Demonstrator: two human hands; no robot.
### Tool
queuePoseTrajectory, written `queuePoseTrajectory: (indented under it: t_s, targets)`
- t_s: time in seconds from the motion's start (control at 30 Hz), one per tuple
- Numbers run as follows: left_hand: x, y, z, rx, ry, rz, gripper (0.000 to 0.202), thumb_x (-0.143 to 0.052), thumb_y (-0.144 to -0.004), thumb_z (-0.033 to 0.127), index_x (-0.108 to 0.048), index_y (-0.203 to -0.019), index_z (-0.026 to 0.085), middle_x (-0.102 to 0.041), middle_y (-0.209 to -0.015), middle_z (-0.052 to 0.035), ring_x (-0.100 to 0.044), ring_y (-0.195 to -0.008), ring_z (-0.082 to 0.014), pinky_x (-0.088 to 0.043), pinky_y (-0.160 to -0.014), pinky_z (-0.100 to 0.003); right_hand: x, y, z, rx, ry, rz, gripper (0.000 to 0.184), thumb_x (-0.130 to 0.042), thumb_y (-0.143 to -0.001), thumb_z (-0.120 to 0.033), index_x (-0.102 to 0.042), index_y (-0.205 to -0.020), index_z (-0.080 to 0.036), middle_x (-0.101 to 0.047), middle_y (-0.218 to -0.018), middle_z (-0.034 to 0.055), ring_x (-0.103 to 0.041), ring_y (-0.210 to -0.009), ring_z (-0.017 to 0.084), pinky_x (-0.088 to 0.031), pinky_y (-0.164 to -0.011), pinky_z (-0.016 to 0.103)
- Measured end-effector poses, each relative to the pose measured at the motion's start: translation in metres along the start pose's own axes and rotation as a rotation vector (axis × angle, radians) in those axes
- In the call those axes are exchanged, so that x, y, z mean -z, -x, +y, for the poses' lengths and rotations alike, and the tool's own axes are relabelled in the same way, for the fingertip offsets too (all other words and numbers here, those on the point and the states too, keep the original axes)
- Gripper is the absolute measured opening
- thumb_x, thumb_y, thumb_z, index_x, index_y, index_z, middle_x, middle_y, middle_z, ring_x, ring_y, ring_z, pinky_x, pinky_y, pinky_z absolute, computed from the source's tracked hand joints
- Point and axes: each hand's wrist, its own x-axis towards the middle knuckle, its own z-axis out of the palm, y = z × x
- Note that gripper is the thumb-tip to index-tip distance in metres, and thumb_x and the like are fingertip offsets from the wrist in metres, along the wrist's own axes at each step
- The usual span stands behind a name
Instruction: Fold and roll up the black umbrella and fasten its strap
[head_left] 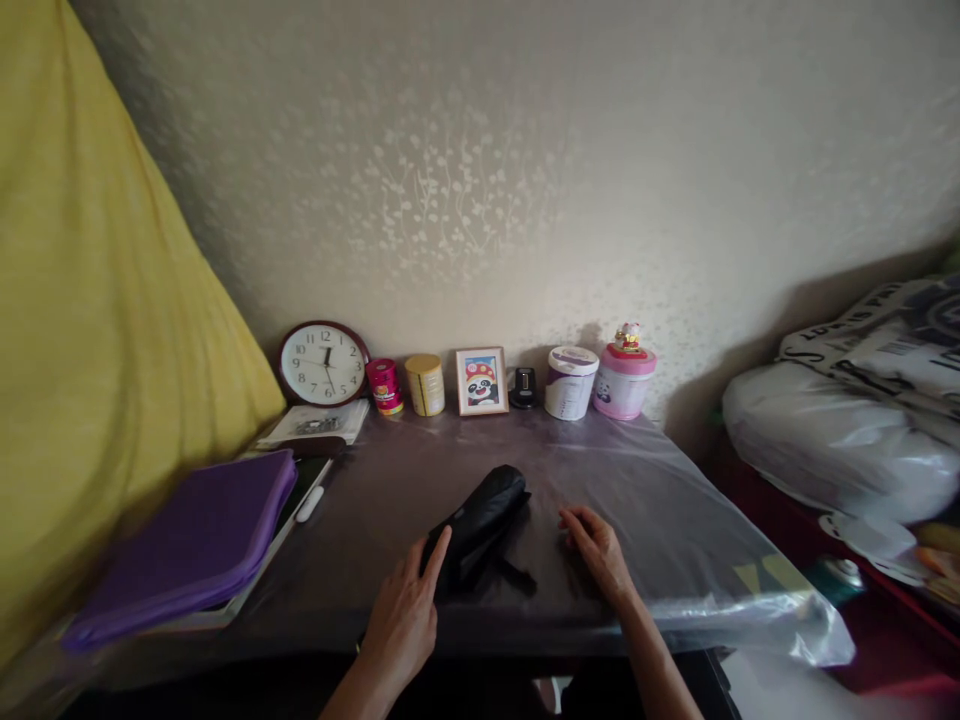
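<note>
A folded black umbrella [484, 515] lies slantwise on the plastic-covered table, its rounded end pointing away to the right. Loose dark fabric and a strap hang out along its near right side. My left hand [411, 600] is closed around the near left end, with the index finger stretched along the top; what that end looks like is hidden under the hand. To the right of the umbrella, apart from it, my right hand [596, 550] hovers over the table or rests on it, fingers loosely bent and a little apart. Nothing shows in it.
Along the wall stand a round clock [324, 364], a pink tin [385, 387], a yellow tin [425, 385], a framed panda picture [481, 381], a small black object [524, 388] and two tubs [571, 384]. A purple folder [195, 535] lies left; stuffed bags [840, 430] are piled right.
</note>
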Motion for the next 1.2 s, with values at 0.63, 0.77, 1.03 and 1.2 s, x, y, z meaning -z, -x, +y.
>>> queuePoseTrajectory:
  t_s: [0.63,0.77,1.03,1.2]
  targets:
    - [0.016,0.0,-0.008,0.18,0.102,0.005,0.07,-0.032,-0.08,0.009,-0.004,-0.141,0.03,-0.014,-0.146,-0.02,-0.057,-0.107,-0.0238,-0.048,-0.078,-0.034,-0.001,0.002,0.005,0.006,0.0,-0.027,0.036,-0.049,-0.077,-0.055,-0.058,-0.075,-0.02,-0.059,-0.063,0.0005,-0.053,-0.055,0.015,-0.04,-0.055,0.026]
    - [0.007,-0.005,-0.007,0.158,-0.008,-0.051,0.083,-0.027,-0.071,-0.006,-0.006,-0.14,0.035,-0.021,-0.145,-0.0174,-0.059,-0.103,-0.019,-0.047,-0.075,-0.028,-0.002,0.001,0.007,0.014,-0.018,-0.024,0.033,-0.05,-0.078,-0.053,-0.058,-0.076,-0.02,-0.059,-0.064,0.0004,-0.053,-0.055,0.015,-0.04,-0.056,0.025]
    - [0.042,-0.026,-0.014,0.333,0.916,-0.236,0.073,-0.045,-0.07,0.019,-0.019,-0.137,0.018,-0.057,-0.058,0.0052,-0.055,-0.05,-0.0131,-0.043,-0.049,-0.023,0.002,-0.006,0.001,-0.177,-0.369,-0.013,0.037,-0.055,-0.072,-0.056,-0.057,-0.069,-0.019,-0.043,-0.047,-0.0055,-0.039,-0.041,0.009,-0.028,-0.041,0.021]
    - [0.048,-0.03,0.001,0.338,0.999,-0.283,0.044,-0.052,-0.069,0.038,-0.053,-0.107,0.016,-0.05,-0.052,0.0055,-0.048,-0.044,-0.0119,-0.041,-0.046,-0.024,0.005,-0.015,-0.006,-0.213,-0.525,0.048,0.039,-0.064,-0.063,-0.056,-0.058,-0.071,-0.018,-0.051,-0.056,-0.0032,-0.043,-0.046,0.009,-0.033,-0.043,0.021]
